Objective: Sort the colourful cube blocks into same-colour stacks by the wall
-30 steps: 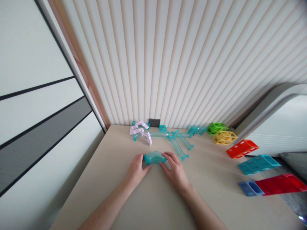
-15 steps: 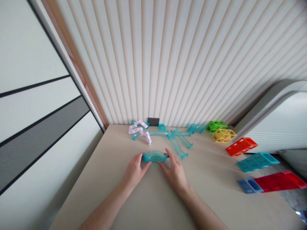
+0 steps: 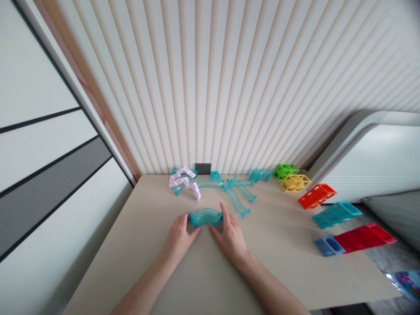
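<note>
A curved, see-through teal track piece (image 3: 206,216) is between my two hands near the middle of the table. My left hand (image 3: 179,236) grips its left end, fingers at the outer edge and thumb below. At the right end, my right hand (image 3: 231,238) has its thumb at the lower edge and its index finger stretched along the side. Beyond them lie more teal track pieces, among them a straight one (image 3: 238,202) and a long curved one (image 3: 211,184). Pale purple zigzag pieces (image 3: 187,182) rest at the back left, partly over teal parts.
Down the right side of the table (image 3: 278,280) stand hollow blocks: green (image 3: 286,171), yellow (image 3: 295,183), orange-red (image 3: 316,196), teal (image 3: 337,214), red (image 3: 365,238) and blue (image 3: 329,246). A black wall socket (image 3: 203,169) sits behind, on the ribbed wall.
The view has turned slightly to the right, so the scene sits further left in the picture. Both hands keep their hold on the curved track piece.
</note>
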`<state>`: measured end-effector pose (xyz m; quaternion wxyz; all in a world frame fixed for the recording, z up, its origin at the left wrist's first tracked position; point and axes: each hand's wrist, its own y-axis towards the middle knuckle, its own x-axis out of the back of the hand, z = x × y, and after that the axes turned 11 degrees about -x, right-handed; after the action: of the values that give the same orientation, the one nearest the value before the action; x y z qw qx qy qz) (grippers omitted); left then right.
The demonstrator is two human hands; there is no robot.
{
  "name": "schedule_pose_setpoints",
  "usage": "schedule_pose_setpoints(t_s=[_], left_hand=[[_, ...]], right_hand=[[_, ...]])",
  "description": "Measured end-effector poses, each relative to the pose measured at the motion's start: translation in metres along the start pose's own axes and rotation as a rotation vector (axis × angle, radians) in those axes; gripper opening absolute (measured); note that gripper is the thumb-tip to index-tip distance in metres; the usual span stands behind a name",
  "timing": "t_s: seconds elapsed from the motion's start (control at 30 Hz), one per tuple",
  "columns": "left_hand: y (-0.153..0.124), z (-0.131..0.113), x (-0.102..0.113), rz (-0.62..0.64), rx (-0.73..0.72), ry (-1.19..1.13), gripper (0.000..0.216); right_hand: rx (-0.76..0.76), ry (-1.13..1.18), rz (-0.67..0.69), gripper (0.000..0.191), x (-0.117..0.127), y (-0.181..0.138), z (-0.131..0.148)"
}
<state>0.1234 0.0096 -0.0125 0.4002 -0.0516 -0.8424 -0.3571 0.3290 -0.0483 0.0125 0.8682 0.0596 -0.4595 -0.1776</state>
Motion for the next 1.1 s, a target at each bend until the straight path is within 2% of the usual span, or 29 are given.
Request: schedule_pose_setpoints(t_s=[0.3,0.4,0.43,0.5,0.57,0.67,0.77,0.87,1.0,1.1], left_hand=[[0.001,0.002,-0.003,0.002,0.014,0.022,0.027],[-0.001,0.003,-0.004,0.007,0.025,0.021,0.029],[-0.001,0.004,-0.004,0.007,0.026,0.018,0.03],[-0.002,0.006,-0.005,0.005,0.021,0.01,0.031],[-0.002,0.007,-0.006,-0.004,0.018,0.006,0.032],[-0.003,0.01,-0.007,-0.018,0.016,-0.006,0.034],[-0.003,0.012,-0.01,-0.033,0.014,-0.025,0.037],[-0.003,0.013,-0.011,-0.046,0.03,-0.029,0.039],[-0.003,0.014,-0.011,-0.056,0.039,-0.054,0.039],[-0.003,0.014,-0.011,-0.052,0.037,-0.071,0.04]], right_hand=[[-0.02,-0.059,-0.005,0.083,-0.002,-0.003,0.004],[0.006,-0.029,-0.034,0.085,0.007,-0.001,0.002],[0.009,-0.026,-0.066,0.081,0.014,0.004,-0.001],[-0.034,-0.066,-0.148,0.061,0.035,0.022,-0.015],[-0.161,-0.168,-0.212,0.041,0.062,0.052,-0.039],[-0.347,-0.249,-0.244,0.04,0.101,0.102,-0.086],[-0.503,-0.313,-0.131,0.027,0.12,0.139,-0.128],[-0.591,-0.339,0.016,0.019,0.116,0.154,-0.153],[-0.592,-0.348,0.11,0.032,0.099,0.16,-0.164],[-0.574,-0.359,0.127,0.031,0.091,0.164,-0.164]])
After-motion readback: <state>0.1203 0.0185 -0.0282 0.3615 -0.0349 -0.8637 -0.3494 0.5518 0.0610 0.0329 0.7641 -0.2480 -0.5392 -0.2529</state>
